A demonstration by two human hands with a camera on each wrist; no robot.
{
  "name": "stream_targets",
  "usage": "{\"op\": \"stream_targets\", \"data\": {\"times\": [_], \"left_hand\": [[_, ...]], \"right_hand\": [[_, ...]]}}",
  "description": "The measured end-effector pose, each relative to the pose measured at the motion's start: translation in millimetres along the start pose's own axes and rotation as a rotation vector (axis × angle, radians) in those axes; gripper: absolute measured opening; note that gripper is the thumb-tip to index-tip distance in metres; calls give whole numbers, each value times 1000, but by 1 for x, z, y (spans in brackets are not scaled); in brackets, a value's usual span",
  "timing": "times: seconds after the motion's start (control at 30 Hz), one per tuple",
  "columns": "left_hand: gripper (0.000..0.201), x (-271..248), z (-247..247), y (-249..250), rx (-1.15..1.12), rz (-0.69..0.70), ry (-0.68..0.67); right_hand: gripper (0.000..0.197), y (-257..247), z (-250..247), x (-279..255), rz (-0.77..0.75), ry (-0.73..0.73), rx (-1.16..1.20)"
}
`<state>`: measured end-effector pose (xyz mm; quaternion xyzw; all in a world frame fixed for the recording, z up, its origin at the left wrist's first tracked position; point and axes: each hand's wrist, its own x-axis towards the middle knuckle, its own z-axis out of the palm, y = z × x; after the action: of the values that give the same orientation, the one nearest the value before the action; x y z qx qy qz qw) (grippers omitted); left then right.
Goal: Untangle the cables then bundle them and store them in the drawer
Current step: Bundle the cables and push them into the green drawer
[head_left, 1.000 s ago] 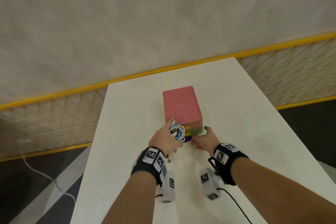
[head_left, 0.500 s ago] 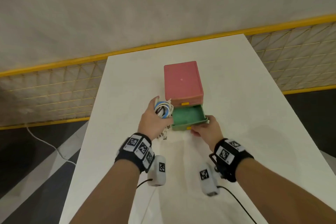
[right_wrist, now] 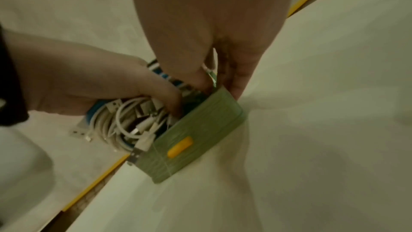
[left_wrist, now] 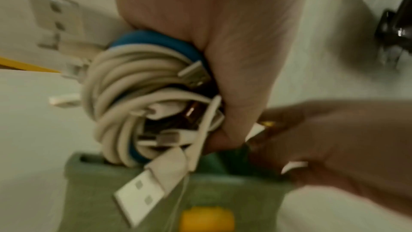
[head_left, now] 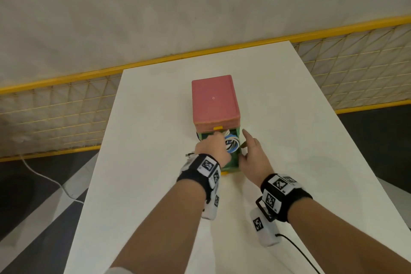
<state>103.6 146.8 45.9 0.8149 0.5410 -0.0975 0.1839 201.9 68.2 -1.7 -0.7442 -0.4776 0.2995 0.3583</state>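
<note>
A pink drawer unit (head_left: 213, 100) stands on the white table (head_left: 155, 118), its green bottom drawer (head_left: 232, 168) pulled out toward me. My left hand (head_left: 219, 140) grips a coiled bundle of white and blue cables (head_left: 231, 142) and holds it in the drawer's opening. The left wrist view shows the bundle (left_wrist: 144, 98) just above the drawer front (left_wrist: 223, 197), with a USB plug (left_wrist: 142, 191) hanging over it. My right hand (head_left: 246, 147) pinches the drawer's right wall, thumb inside and fingers outside, as the right wrist view shows the drawer (right_wrist: 200, 130).
The closed pink drawer above has a yellow handle (head_left: 218, 127), and so has the green drawer (right_wrist: 180, 146). A yellow-railed mesh fence (head_left: 66, 104) runs behind the table. On the dark floor to the left lies a white cable (head_left: 44, 180).
The green drawer has come out of the unit. My left hand has carried the bundle from beside the drawer into its opening. My right hand has shifted from the drawer front to its right wall.
</note>
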Motion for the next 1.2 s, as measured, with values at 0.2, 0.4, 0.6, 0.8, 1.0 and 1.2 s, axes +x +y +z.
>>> {"op": "stream_targets", "data": {"times": [0.2, 0.4, 0.6, 0.8, 1.0, 1.2], "left_hand": [[26, 25, 30, 13, 21, -159, 126], [73, 27, 30, -1, -4, -99, -67], [70, 15, 44, 1, 336, -50, 94], [58, 19, 43, 2, 150, -99, 65], [83, 14, 32, -20, -133, -10, -7], [54, 22, 67, -6, 28, -56, 43]], "right_hand": [[84, 4, 3, -6, -222, -142, -321], [82, 4, 5, 6, -177, -279, -468], [77, -4, 2, 18, -154, -349, -496], [77, 0, 3, 14, -187, -351, -528], [80, -11, 5, 26, -142, -414, -617], [80, -2, 2, 11, -190, -341, -564]]}}
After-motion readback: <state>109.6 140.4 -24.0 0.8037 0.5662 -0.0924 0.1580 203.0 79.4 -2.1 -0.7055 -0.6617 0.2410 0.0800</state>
